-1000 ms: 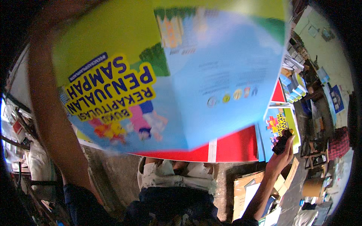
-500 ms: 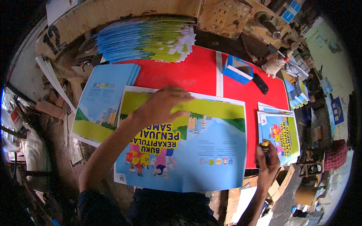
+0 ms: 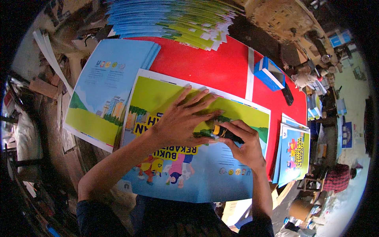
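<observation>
A printed cover sheet (image 3: 205, 185) in blue and green lies on the red tabletop in front of me, its large lettering upside down to me. My left hand (image 3: 183, 116) is spread over its upper middle, fingers apart, palm towards the paper. Beside its thumb, my right hand (image 3: 244, 144) grips a small black tool with a yellow end (image 3: 216, 130). That end is down at the sheet near its middle; the rest is partly hidden by my fingers, and its exact kind cannot be made out.
Left lies a stack of similar sheets (image 3: 98, 79). A fanned pile of covers (image 3: 173, 21) lies at the far edge. On the red surface (image 3: 189, 59) are a blue box (image 3: 269, 74) and a black object (image 3: 288, 96). Finished-looking booklets (image 3: 292, 152) sit at the right.
My right hand has brought the black and yellow tool left from the table's right side onto the sheet. My left hand has come down and spread flat. The view has shifted.
</observation>
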`<action>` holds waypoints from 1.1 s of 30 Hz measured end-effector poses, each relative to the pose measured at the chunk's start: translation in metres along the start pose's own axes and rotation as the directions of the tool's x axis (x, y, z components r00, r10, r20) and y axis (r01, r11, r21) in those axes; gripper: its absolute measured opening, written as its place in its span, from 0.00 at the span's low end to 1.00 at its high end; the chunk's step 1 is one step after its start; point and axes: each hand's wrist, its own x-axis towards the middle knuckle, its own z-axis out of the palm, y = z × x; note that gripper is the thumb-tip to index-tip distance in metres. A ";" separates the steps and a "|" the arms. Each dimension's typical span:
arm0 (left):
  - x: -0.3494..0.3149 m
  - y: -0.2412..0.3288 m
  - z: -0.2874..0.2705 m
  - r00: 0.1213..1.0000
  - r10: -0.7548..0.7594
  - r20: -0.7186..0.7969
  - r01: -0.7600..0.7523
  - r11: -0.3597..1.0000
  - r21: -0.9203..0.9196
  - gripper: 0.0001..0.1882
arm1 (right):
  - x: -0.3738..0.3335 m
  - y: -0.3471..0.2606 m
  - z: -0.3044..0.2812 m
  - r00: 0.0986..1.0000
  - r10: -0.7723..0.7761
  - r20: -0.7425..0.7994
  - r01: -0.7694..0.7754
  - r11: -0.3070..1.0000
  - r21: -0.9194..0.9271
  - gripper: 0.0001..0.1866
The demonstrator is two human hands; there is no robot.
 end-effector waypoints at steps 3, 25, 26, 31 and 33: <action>-0.001 -0.002 0.005 1.000 -0.016 -0.007 0.016 1.000 -0.011 0.43 | 0.007 0.000 0.000 0.999 -0.023 0.043 0.025 0.999 -0.043 0.26; -0.001 -0.001 0.007 1.000 0.000 -0.014 0.000 1.000 -0.002 0.44 | 0.022 0.008 0.006 0.992 0.105 0.073 -0.102 0.994 -0.040 0.19; -0.002 -0.002 0.008 1.000 -0.006 -0.021 0.006 1.000 -0.008 0.44 | 0.021 0.010 0.006 0.992 0.103 0.071 -0.100 0.994 -0.041 0.19; -0.001 -0.001 0.008 0.999 -0.001 -0.039 0.002 1.000 0.018 0.44 | -0.002 0.025 0.000 0.956 0.273 -0.111 -0.258 0.957 0.132 0.21; -0.001 0.001 0.007 0.999 -0.014 -0.036 0.014 1.000 0.009 0.45 | -0.006 0.024 -0.004 0.949 0.200 -0.243 -0.227 0.970 -0.086 0.22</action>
